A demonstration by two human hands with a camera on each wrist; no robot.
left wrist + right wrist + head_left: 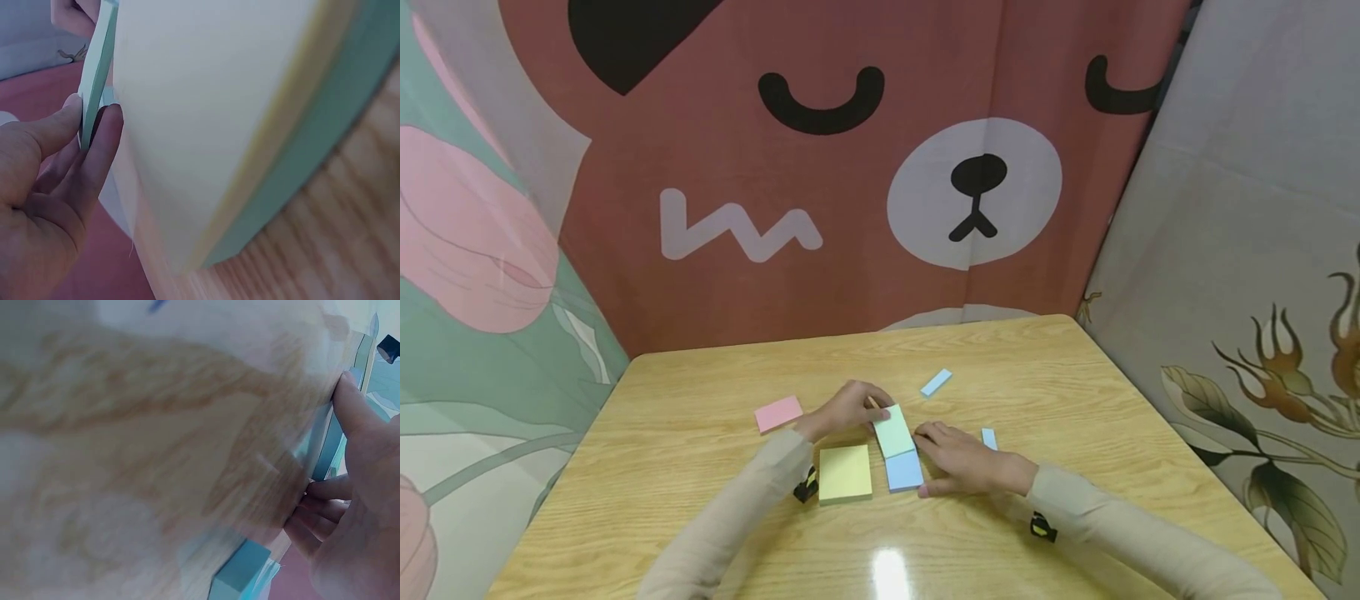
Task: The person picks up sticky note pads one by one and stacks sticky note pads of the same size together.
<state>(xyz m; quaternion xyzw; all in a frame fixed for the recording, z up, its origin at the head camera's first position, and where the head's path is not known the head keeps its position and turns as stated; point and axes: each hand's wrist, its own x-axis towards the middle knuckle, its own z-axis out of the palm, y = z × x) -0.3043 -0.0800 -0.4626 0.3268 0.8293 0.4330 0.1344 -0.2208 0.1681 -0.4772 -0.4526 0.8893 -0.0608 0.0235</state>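
Observation:
My left hand (850, 406) pinches the far end of a light green sticky note pad (892, 433) between thumb and fingers. In the left wrist view the green pad (98, 72) stands edge-on between the thumb and fingertips. A blue sticky note pad (904, 472) lies at the green pad's near end, partly hidden under or against it. Along the right side of both pads rests my right hand (962, 460), its thumb at the blue pad's near corner and its loosely bent fingertips beside the green pad. The right wrist view shows those fingertips at the table.
A yellow pad (846, 473) lies left of the blue one, with a green layer under it in the left wrist view. Further left is a pink pad (778, 413). Narrow light blue strips lie behind (936, 382) and beside the right hand (989, 438). Printed curtains (850, 292) surround the wooden table.

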